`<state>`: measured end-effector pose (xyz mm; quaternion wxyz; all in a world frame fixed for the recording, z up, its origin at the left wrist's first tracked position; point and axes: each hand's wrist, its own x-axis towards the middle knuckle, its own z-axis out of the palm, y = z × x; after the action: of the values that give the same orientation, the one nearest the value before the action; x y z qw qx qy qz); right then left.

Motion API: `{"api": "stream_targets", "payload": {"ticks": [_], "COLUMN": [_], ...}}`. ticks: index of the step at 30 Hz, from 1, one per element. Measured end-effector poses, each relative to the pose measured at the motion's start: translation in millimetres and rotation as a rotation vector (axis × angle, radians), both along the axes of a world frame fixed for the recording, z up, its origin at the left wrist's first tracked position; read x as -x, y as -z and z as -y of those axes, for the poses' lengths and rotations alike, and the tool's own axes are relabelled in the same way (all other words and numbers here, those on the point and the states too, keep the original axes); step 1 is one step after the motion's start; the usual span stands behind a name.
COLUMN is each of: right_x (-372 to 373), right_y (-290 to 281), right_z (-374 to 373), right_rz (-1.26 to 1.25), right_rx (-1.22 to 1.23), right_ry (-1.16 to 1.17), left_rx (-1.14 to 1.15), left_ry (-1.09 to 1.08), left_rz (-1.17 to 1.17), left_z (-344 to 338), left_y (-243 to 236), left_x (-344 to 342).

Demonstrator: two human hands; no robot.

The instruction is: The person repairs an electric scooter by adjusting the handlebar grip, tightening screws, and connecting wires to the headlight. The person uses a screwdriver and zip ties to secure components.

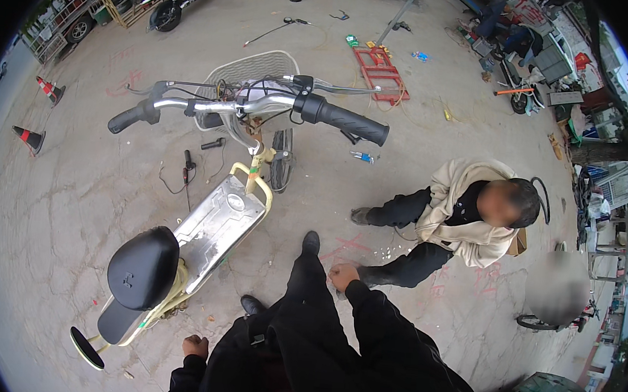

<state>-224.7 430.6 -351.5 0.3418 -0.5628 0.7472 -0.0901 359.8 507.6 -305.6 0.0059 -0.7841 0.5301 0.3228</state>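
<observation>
The left hand point(195, 346) is curled shut and empty, just beside the electric bicycle's point(213, 224) rear frame. The right hand point(343, 276), loosely closed, holds nothing, with the bicycle well off to its left. Beyond it sits a person in a beige jacket point(471, 211).

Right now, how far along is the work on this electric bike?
Looks done: the front of the electric bike is opened, with loose wires hanging by the basket and handlebar. In hand: nothing; the left hand and right hand are bare and off the bike. Left: wiring still exposed, and tools lie scattered on the concrete. A seated person is beside it.
</observation>
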Motion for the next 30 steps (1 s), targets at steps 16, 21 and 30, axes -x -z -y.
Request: {"api": "stream_targets", "payload": {"ticks": [16,21,30], "right_x": [-39,-19,26], "right_y": [-390,-444,-430], "right_z": [147,249,393], "right_rz": [0.503,0.197,0.249], "right_rx": [0.581,0.792,0.169], "right_ry": [0.366,0.054,-0.341], "left_rx": [0.082,0.171,0.029], "left_ry": [0.027,-0.079,-0.112], "left_rz": [-0.067,-0.133,-0.131], "left_z": [18,46,69], "left_y": [33,27,17], "left_x": [10,60,127]}}
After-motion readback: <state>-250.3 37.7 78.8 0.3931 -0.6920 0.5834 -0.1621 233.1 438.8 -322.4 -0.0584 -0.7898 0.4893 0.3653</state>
